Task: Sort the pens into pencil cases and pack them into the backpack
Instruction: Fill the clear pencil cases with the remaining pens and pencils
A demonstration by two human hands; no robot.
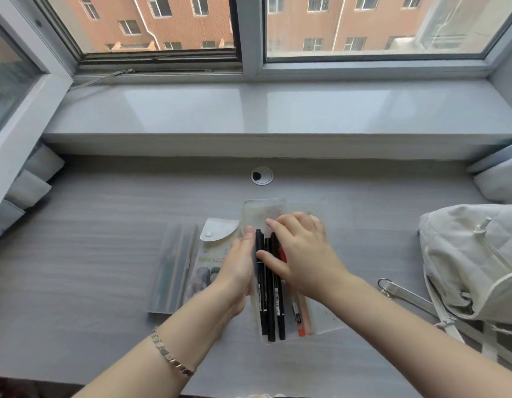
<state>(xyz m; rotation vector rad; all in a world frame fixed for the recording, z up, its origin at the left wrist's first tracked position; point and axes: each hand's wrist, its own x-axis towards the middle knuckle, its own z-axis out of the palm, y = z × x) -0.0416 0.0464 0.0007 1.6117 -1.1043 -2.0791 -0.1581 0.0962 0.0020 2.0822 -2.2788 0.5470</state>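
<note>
An open clear pencil case (319, 318) lies at the middle of the grey desk (91, 225), its lid (263, 209) toward the window. Inside it, lengthwise, lie three black pens (270, 305) and some red and orange pens (300, 315). My left hand (237, 271) grips the case's left edge, thumb at the rim. My right hand (303, 254) lies flat over the pens with fingers spread, thumb touching a black pen. A pale quilted backpack (473, 259) lies at the right.
Left of the open case lies a printed pouch (211, 254) with a snap flap, and beyond it a closed frosted case (172, 268). A backpack strap with a metal ring (392, 288) reaches toward the middle. A cable grommet (262, 175) and windowsill (277, 110) lie behind.
</note>
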